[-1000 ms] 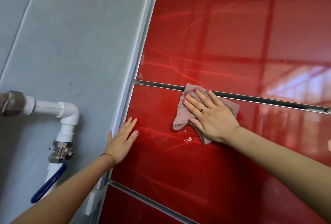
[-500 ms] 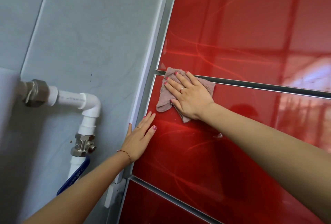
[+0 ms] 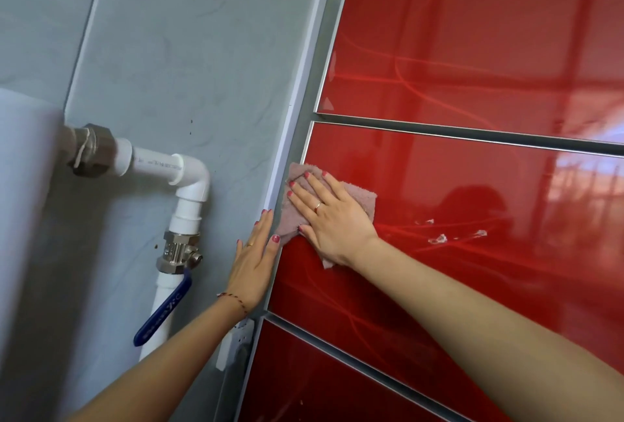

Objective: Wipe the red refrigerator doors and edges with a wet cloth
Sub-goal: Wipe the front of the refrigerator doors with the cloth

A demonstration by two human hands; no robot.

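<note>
A glossy red refrigerator fills the right side, split by silver gaps into an upper door (image 3: pixel 472 33), a middle door (image 3: pixel 456 269) and a lower door (image 3: pixel 320 384). My right hand (image 3: pixel 332 219) lies flat with straight fingers on a pinkish cloth (image 3: pixel 366 200), pressing it against the middle door's upper left corner, over the silver left edge (image 3: pixel 314 90). My left hand (image 3: pixel 253 264) rests flat and open on that left edge just below the cloth, fingertips close to it. A few wet smears (image 3: pixel 439 237) show on the middle door right of the cloth.
A grey tiled wall (image 3: pixel 185 50) stands left of the refrigerator. On it run a white pipe elbow (image 3: pixel 189 178), a metal valve (image 3: pixel 179 253) with a blue lever (image 3: pixel 162 313), and a brass fitting (image 3: pixel 89 150). A white plug (image 3: pixel 233 344) sits by the lower edge.
My right hand has slid the cloth left and down, from the gap between the upper and middle doors to the left edge. My left hand has stayed on the edge.
</note>
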